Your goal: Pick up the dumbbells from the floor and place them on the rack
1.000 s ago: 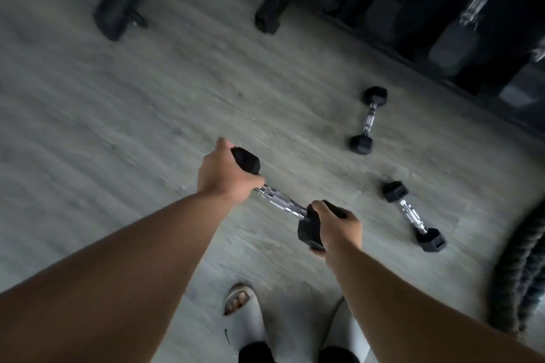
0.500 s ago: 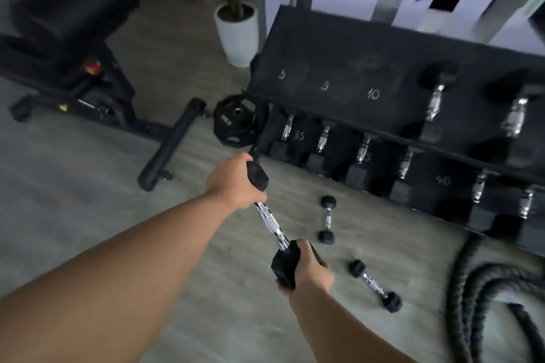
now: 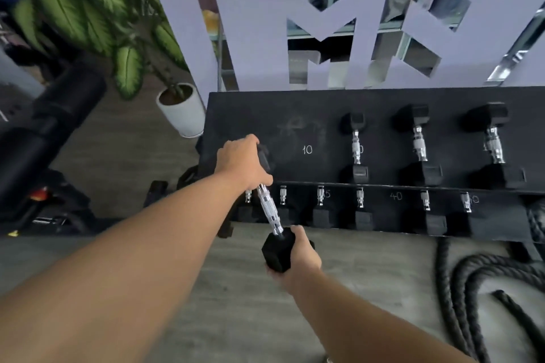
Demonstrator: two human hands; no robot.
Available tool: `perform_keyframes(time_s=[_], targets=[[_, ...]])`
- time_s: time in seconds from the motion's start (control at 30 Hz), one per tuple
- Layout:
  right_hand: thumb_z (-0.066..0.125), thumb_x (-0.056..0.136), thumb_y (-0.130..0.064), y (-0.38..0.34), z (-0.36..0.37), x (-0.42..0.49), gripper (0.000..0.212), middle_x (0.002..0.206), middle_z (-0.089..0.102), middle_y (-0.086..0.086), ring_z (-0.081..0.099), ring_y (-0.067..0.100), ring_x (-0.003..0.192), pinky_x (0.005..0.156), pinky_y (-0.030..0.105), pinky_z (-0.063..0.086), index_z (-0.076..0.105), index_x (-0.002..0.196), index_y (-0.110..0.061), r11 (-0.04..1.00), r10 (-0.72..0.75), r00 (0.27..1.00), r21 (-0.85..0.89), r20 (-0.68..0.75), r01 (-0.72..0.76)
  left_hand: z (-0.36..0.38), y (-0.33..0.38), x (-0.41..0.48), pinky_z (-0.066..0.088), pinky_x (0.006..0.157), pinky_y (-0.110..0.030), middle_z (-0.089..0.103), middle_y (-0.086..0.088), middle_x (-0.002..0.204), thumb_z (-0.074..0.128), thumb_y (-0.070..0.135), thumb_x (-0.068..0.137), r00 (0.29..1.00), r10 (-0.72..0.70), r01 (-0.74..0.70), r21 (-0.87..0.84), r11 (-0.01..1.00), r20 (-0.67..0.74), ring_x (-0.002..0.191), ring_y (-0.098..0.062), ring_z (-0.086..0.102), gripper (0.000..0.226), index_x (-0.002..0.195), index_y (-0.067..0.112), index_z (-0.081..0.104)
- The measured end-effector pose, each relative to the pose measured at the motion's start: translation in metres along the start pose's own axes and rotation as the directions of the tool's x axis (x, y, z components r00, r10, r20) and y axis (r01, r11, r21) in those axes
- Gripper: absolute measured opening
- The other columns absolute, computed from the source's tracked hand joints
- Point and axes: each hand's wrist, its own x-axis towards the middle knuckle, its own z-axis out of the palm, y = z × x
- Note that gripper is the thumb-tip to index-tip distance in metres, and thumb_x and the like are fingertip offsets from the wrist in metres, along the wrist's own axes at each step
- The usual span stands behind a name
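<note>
Dumbbell (image 3: 269,214) hangs in the air, tilted, its far head over the rack (image 3: 295,115) top shelf's empty left end, its near head over the floor. Left hand (image 3: 240,160) is wrapped round the far head, right hand (image 3: 300,255) round the near one. Best to level it and lower both heads together onto the bare patch left of the "10" mark (fingers clear of the underside). Racked dumbbells (image 3: 356,147) sit well right; plant pot (image 3: 181,107) and rope (image 3: 472,289) stay aside.
</note>
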Motion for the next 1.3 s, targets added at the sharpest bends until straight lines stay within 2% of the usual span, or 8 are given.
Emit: perform_keyframes(time_s=[0.23, 0.43, 0.57, 0.67, 0.83, 1.0, 1.17, 1.3], targets=[[0.084, 0.071, -0.037, -0.049, 0.037, 0.03, 0.045, 0.097, 0.068, 0.021, 0.069, 0.042, 0.08, 0.064, 0.064, 0.06, 0.065, 0.098, -0.008, 0.999, -0.001, 1.0, 0.048, -0.022, 0.002, 0.008, 0.012, 0.077, 0.051, 0.072, -0.036, 0.055, 0.005, 0.087, 0.089, 0.042, 0.054, 0.995, 0.063, -0.061, -0.024, 0.998, 0.076, 0.092, -0.024, 0.055, 0.085, 0.128, 0.019, 0.053], [0.087, 0.069, -0.036, -0.082, 0.078, 0.055, 0.05, 0.109, 0.068, 0.022, 0.07, 0.045, 0.089, 0.057, 0.057, 0.06, 0.065, 0.105, -0.009, 0.984, -0.059, 0.993, 0.164, -0.102, 0.075, 0.016, 0.005, 0.149, 0.055, 0.063, -0.035, 0.059, 0.006, 0.086, 0.09, 0.039, 0.059, 0.983, 0.107, -0.096, -0.077, 0.992, 0.15, 0.074, -0.016, 0.06, 0.078, 0.125, 0.023, 0.053], [0.092, 0.062, -0.034, -0.102, 0.112, 0.071, 0.072, 0.122, 0.066, 0.019, 0.07, 0.042, 0.094, 0.058, 0.058, 0.06, 0.063, 0.124, -0.014, 0.948, -0.146, 0.974, 0.258, -0.175, 0.189, 0.018, 0.006, 0.201, 0.053, 0.056, -0.032, 0.061, 0.007, 0.078, 0.088, 0.038, 0.059, 0.971, 0.156, -0.148, -0.055, 0.987, 0.181, 0.063, -0.011, 0.056, 0.079, 0.126, 0.023, 0.049], [0.096, 0.054, -0.029, -0.115, 0.131, 0.086, 0.089, 0.125, 0.063, 0.019, 0.069, 0.044, 0.1, 0.068, 0.065, 0.06, 0.056, 0.134, -0.02, 0.915, -0.168, 0.963, 0.329, -0.211, 0.232, 0.021, 0.013, 0.233, 0.047, 0.053, -0.031, 0.06, 0.004, 0.085, 0.09, 0.039, 0.06, 0.952, 0.232, -0.23, -0.034, 0.973, 0.202, 0.07, -0.019, 0.059, 0.081, 0.128, 0.021, 0.048], [0.09, 0.049, -0.038, -0.139, 0.146, 0.114, 0.106, 0.111, 0.066, 0.013, 0.071, 0.037, 0.089, 0.071, 0.059, 0.064, 0.046, 0.144, -0.019, 0.895, -0.179, 0.932, 0.341, -0.315, 0.287, 0.042, 0.029, 0.278, 0.042, 0.055, -0.029, 0.057, 0.002, 0.095, 0.092, 0.038, 0.061, 0.911, 0.303, -0.306, -0.035, 0.951, 0.281, 0.082, -0.024, 0.059, 0.087, 0.131, 0.021, 0.044], [0.085, 0.039, -0.041, -0.155, 0.151, 0.153, 0.105, 0.109, 0.07, 0.011, 0.071, 0.036, 0.096, 0.087, 0.055, 0.061, 0.055, 0.136, -0.017, 0.885, -0.198, 0.91, 0.333, -0.365, 0.326, 0.075, 0.032, 0.312, 0.047, 0.06, -0.031, 0.059, 0.0, 0.101, 0.095, 0.038, 0.059, 0.883, 0.347, -0.345, -0.063, 0.936, 0.315, 0.084, -0.022, 0.061, 0.084, 0.124, 0.026, 0.043], [0.084, 0.042, -0.038, -0.171, 0.161, 0.182, 0.099, 0.1, 0.072, 0.012, 0.071, 0.035, 0.091, 0.089, 0.054, 0.061, 0.058, 0.134, -0.016, 0.857, -0.187, 0.864, 0.353, -0.467, 0.376, 0.107, 0.038, 0.352, 0.048, 0.064, -0.031, 0.06, -0.004, 0.108, 0.095, 0.037, 0.06, 0.832, 0.397, -0.403, -0.07, 0.912, 0.386, 0.088, -0.023, 0.06, 0.086, 0.126, 0.025, 0.041], [0.085, 0.05, -0.04, -0.187, 0.169, 0.192, 0.098, 0.126, 0.064, 0.012, 0.069, 0.032, 0.101, 0.094, 0.051, 0.059, 0.054, 0.14, -0.022, 0.852, -0.203, 0.783, 0.288, -0.588, 0.437, 0.126, 0.036, 0.38, 0.045, 0.068, -0.03, 0.062, -0.003, 0.118, 0.095, 0.036, 0.06, 0.807, 0.43, -0.426, -0.105, 0.899, 0.405, 0.09, -0.021, 0.059, 0.087, 0.126, 0.027, 0.04]])
